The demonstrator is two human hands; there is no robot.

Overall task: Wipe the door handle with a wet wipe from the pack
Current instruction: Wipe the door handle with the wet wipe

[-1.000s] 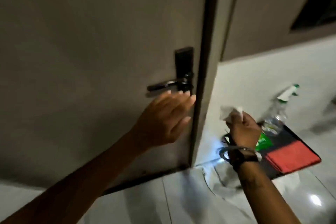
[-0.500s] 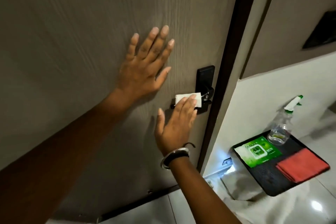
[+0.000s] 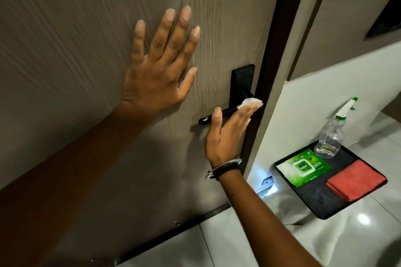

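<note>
Fingers [image 3: 249, 110] of right hand [image 3: 227, 134] press wet wipe [image 3: 249, 102] — on door handle [image 3: 217, 115].

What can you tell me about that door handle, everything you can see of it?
The handle is a slim black lever, glossy and metal-looking, lying roughly level on a tall black backplate near the door's latch edge. Its free end points left, away from the frame. The right hand covers its inner half, pressing a white wipe against it near the pivot, thumb resting across the bar.

Black-and-silver bracelets [image 3: 225, 167], bare forearms
</note>
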